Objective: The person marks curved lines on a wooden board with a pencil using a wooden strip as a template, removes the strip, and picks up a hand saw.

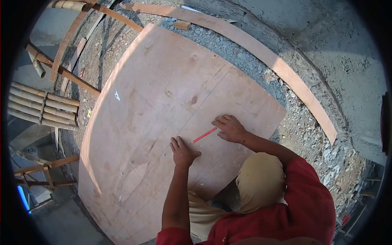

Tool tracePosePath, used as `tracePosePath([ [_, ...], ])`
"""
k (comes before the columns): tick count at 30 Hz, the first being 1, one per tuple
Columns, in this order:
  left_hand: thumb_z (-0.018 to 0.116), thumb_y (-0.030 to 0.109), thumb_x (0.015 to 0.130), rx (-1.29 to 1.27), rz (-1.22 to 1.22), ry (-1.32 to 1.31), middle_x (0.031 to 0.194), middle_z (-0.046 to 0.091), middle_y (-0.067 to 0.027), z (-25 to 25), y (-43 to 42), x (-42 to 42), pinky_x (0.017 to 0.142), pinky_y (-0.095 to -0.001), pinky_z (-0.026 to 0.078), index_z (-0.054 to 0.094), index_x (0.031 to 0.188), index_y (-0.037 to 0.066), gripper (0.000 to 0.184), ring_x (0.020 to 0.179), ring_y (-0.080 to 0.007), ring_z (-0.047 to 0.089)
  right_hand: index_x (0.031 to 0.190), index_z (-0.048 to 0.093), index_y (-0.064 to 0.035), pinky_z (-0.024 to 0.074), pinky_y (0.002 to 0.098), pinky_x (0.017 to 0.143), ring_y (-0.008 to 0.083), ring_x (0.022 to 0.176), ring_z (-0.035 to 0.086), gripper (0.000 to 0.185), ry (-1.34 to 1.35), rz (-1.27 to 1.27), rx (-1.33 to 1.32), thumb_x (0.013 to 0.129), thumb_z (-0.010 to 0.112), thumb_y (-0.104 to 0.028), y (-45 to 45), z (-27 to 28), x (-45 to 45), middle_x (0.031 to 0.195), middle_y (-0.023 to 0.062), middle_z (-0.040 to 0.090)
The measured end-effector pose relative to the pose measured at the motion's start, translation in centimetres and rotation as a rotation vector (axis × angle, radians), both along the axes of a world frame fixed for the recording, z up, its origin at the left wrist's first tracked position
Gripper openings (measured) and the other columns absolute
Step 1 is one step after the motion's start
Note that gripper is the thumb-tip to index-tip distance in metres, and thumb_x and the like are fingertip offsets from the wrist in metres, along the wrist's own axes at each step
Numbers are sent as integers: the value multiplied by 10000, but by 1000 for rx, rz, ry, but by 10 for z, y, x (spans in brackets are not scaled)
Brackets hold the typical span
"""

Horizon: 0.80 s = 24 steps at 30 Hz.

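Observation:
A large plywood sheet [163, 77] lies flat on the ground before me, marked with long dark pencil lines. My left hand [183, 152] rests on it, fingers stretched forward and thumb out to the side, holding nothing. My right hand [231, 129] also lies on the board, farther forward and to the right, with its fingers extended. Between the two hands is a red pencil [203, 135], slanting on the wood. Its upper end is close to the thumb and fingers of my right hand, which do not appear closed on it.
A long thin plywood strip [261, 47] curves along the gravel [228, 47] beyond the sheet. A small wood block [182, 25] sits near the far edge. To the left are tied bamboo poles [43, 105] and a wooden batten [79, 79]. A concrete wall [339, 53] stands right.

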<state>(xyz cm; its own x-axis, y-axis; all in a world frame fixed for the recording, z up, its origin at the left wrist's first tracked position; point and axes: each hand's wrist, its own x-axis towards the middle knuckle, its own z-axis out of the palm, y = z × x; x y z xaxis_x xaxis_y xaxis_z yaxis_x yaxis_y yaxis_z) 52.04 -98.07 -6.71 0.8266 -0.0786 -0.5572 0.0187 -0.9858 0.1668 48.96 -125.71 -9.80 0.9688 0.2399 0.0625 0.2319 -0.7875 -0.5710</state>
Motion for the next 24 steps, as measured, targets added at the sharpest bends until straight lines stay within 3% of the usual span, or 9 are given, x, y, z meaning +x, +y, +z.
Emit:
tracePosePath([
  [2, 969, 426, 594, 6, 14, 13, 1666, 103, -299, 1, -2, 2, 1220, -487, 338, 170, 1589, -33, 1355, 1536, -472, 180, 1303, 604, -126, 401, 451, 1039, 274, 1203, 538, 538, 89, 15, -43, 806, 787, -216, 5, 4, 9, 1268, 66, 575],
  [8, 974, 399, 593, -25, 67, 26, 1695, 85, -239, -1, 3, 1, 1193, -491, 393, 193, 1607, 32, 1331, 1560, -427, 145, 1271, 644, -122, 396, 443, 1022, 255, 1152, 545, 532, -57, 126, 61, 773, 816, -192, 29, -4, 19, 1221, 53, 604],
  [14, 975, 390, 571, -87, 143, -7, 1695, 143, -188, 2, 21, -2, 1156, -509, 441, 250, 1600, 86, 1295, 1569, -376, 159, 1054, 706, -108, 448, 426, 901, 266, 982, 588, 293, -148, 303, 29, 773, 791, -101, 63, -15, 33, 1042, 54, 623],
  [17, 991, 387, 541, -129, 171, -109, 1682, 184, -194, -7, 29, -14, 1126, -523, 444, 300, 1584, 76, 1290, 1559, -370, 199, 1056, 696, -86, 459, 428, 867, 303, 960, 599, 254, -106, 346, -16, 809, 749, -58, 72, -19, 37, 1025, 86, 623],
  [22, 936, 438, 653, -338, 312, -154, 1670, 216, -208, -23, 29, -47, 1207, -585, 294, 330, 1571, 52, 1165, 1554, -387, 203, 1047, 645, -40, 484, 439, 800, 355, 887, 612, 180, -39, 452, -89, 875, 697, -58, 83, -7, 43, 961, 161, 619],
  [24, 880, 460, 739, -392, 204, -183, 1663, 254, -187, 31, 52, -91, 1219, -604, 253, 338, 1568, 50, 1072, 1554, -370, 213, 1061, 615, -30, 480, 411, 777, 317, 853, 607, 142, 73, 442, -88, 936, 654, -85, 79, -5, 49, 938, 142, 620],
])
